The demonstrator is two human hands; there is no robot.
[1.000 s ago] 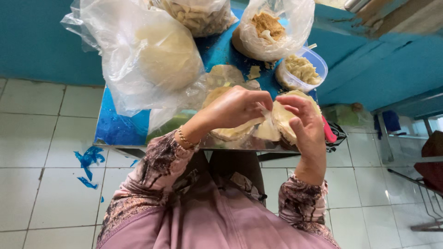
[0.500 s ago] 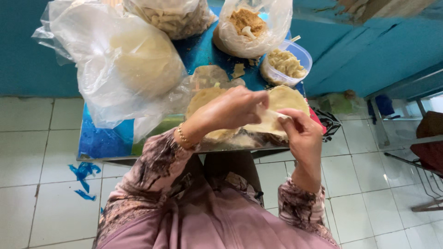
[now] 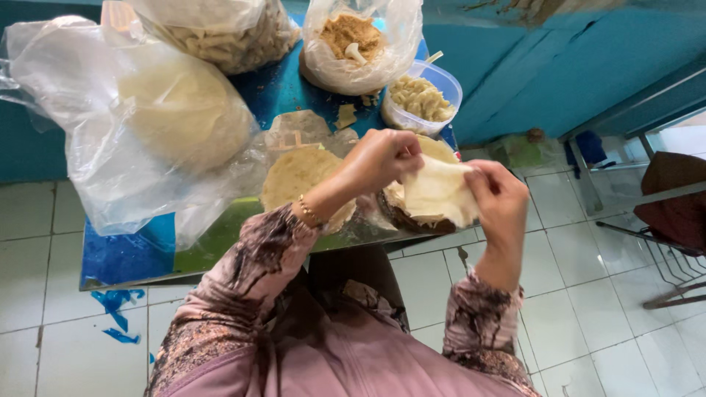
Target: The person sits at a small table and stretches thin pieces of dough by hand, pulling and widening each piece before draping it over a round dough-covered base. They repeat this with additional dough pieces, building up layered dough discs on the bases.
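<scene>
A thin pale dough sheet hangs between both my hands above the table's near edge. My left hand pinches its upper left corner. My right hand grips its right side. Under the sheet lies a stack of round wrappers in a dark basket. A flat round yellowish wrapper rests on the table just left of my left wrist, which wears a thin bracelet.
A big clear plastic bag of round wrappers fills the table's left. Behind stand a bag of pale pieces, a bag of brown filling and a clear tub of folded pieces. A chair stands at right on white floor tiles.
The sheet has come up off the stack and now hangs spread between both hands. My right hand moved out to the right. The camera view shifted slightly.
</scene>
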